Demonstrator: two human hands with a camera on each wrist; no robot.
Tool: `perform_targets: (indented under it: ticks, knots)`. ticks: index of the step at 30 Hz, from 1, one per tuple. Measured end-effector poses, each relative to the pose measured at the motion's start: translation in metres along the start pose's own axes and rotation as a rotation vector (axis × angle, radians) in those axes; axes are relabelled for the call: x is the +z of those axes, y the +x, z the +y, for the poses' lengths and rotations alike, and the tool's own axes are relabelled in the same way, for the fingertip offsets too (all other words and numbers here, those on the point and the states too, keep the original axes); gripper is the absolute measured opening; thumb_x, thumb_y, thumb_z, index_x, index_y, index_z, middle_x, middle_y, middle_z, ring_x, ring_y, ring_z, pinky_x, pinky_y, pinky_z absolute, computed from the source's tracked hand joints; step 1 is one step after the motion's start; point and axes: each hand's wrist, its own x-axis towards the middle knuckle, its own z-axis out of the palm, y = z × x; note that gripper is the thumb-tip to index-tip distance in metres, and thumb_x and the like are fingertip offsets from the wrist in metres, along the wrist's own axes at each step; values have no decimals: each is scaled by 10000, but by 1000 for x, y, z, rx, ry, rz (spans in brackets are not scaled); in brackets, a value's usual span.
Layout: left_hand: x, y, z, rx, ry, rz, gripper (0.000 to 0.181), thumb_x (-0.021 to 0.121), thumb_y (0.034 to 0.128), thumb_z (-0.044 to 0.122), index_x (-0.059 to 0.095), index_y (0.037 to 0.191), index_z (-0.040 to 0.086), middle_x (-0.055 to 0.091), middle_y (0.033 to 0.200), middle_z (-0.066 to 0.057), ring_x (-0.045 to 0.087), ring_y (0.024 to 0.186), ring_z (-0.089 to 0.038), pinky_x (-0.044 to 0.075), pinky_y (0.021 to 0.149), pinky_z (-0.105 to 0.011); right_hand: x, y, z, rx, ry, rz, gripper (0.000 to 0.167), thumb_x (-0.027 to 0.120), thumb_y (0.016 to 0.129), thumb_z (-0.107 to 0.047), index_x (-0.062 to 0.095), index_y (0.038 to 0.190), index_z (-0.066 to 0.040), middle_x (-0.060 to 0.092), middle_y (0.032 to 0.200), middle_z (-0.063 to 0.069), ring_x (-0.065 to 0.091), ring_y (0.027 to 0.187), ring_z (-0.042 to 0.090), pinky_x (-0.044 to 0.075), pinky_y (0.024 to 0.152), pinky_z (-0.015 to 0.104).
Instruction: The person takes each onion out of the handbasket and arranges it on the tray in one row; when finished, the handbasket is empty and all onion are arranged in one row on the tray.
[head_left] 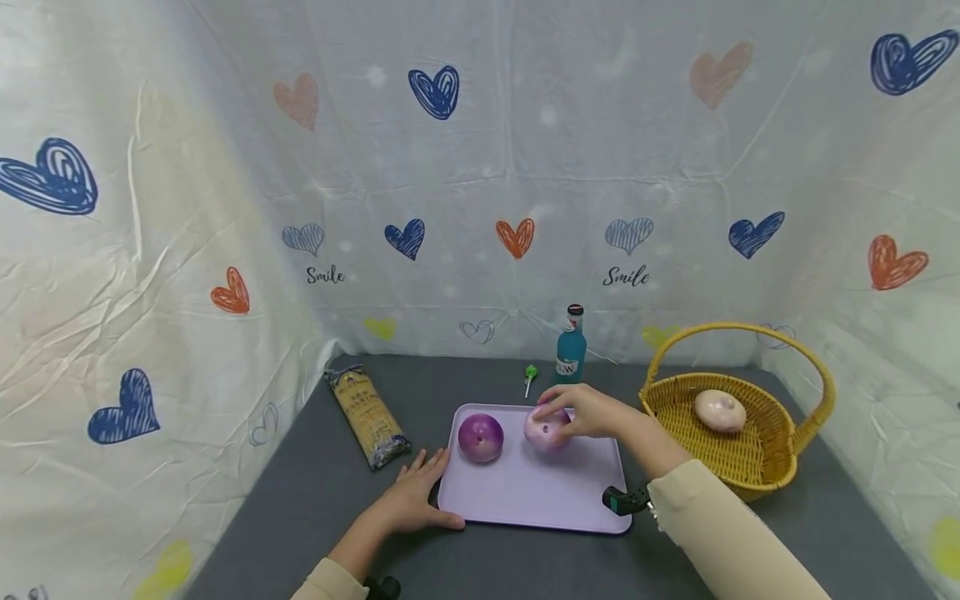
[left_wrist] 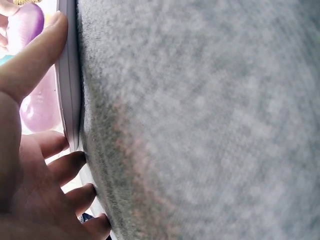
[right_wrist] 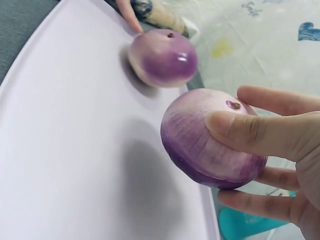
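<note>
My right hand (head_left: 588,412) grips a purple-and-white onion (right_wrist: 210,140) over the back right part of a lavender tray (head_left: 525,496). Its thumb lies across the onion's near side, with fingers around the other side. In the right wrist view the onion's shadow falls apart from it on the tray. A second, darker purple onion (head_left: 481,438) rests on the tray's left half. With fingers spread, my left hand (head_left: 412,500) rests at the tray's left front corner, its thumb along the front edge and its fingertips by the left side.
A yellow wicker basket (head_left: 750,479) with a tall handle stands right of the tray, holding a pale pinkish bulb (head_left: 720,411). Behind the tray are a blue bottle (head_left: 571,350) and a green lollipop (head_left: 531,372). A long yellow packet (head_left: 367,415) lies at the left.
</note>
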Motion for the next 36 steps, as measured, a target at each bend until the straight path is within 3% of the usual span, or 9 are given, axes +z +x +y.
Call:
perform_targets:
  ticks: [16,36]
  knots:
    - [1,2,-2,12,-5,-4,1212,832,706,630,252,1600,53,256,1656,-173,123,1531,-480,116,1164,-734,33,7,2,44,95,-20,419,792,829,-28,751,1225,-159,626,1345,133,555,1292,377,469,1060,553]
    - [1,1,-1,5,-9,-6,1212,833,706,628,252,1599,50,254,1657,-173,123,1531,-479,110,1169,-728,32,10,-4,84,97,-14,508,835,795,-76,702,1284,-104,611,1361,134,541,1300,377,443,1075,578]
